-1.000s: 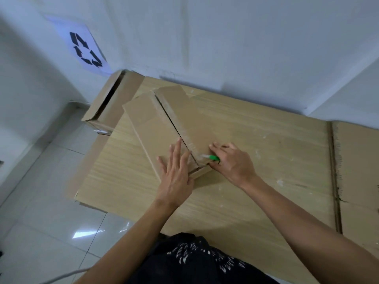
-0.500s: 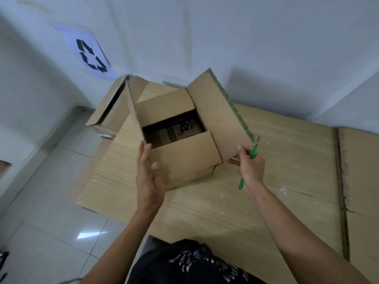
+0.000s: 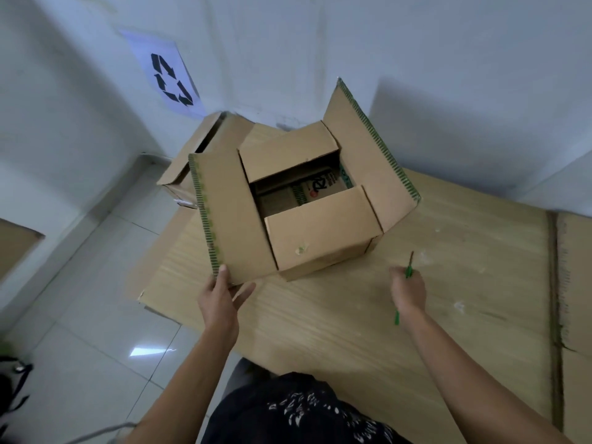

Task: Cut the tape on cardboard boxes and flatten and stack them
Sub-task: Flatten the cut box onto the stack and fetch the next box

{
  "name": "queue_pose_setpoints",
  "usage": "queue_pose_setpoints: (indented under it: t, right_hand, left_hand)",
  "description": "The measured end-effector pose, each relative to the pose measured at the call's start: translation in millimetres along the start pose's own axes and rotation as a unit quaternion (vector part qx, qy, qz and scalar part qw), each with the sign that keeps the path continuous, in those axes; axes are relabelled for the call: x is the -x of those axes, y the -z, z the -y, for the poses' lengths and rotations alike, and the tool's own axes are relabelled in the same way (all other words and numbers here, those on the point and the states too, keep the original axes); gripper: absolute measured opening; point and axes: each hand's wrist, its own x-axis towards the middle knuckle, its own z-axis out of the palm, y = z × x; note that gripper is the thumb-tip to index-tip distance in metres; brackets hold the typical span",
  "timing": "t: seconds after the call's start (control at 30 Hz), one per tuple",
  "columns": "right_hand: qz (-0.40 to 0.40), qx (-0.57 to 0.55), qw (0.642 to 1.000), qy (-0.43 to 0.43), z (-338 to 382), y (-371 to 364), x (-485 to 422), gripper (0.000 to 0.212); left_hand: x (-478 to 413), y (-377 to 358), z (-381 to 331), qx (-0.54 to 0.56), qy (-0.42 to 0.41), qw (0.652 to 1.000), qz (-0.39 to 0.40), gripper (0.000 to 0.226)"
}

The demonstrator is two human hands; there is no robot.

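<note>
Right grip (image 3: 407, 291) holds cutter (image 3: 409, 271), tip toward wall (image 3: 416, 43).

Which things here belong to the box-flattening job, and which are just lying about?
Job: open cardboard box, its flap held by left hand; green cutter in right hand; second box behind.
Lying about: recycling sign, dark strapped object on floor.

One camera on the person's head
It looks forward and down, close above the table (image 3: 352, 331), with the cardboard box (image 3: 320, 238) in the middle and the wall (image 3: 416, 59) on top.
</note>
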Motion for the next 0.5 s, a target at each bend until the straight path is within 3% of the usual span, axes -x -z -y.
queue_pose_setpoints:
  t: [0.1,0.2,0.37,0.5]
  right_hand:
    - [0.041,0.103,0.994,0.015,-12.7,0.0,7.0,0.053]
    - [0.017,0.136,0.989,0.059,-9.2,1.6,12.6,0.065]
    - [-0.043,0.114,0.968,0.219,20.2,-5.7,50.5,0.033]
    - [-0.004,0.103,0.958,0.267,45.9,-33.3,86.4,0.026]
  left_hand:
    - [3.1,2.8,0.7,-0.07,0.008,0.995,0.068,0.028]
    - [2.3,-2.0,-5.4,-0.11,0.033,0.986,0.121,0.027]
    - [-7.7,-16.2,-20.0,-0.112,0.091,0.981,0.128,0.018]
    - [-29.5,-27.1,-41.8,-0.173,0.019,0.979,0.102,0.036]
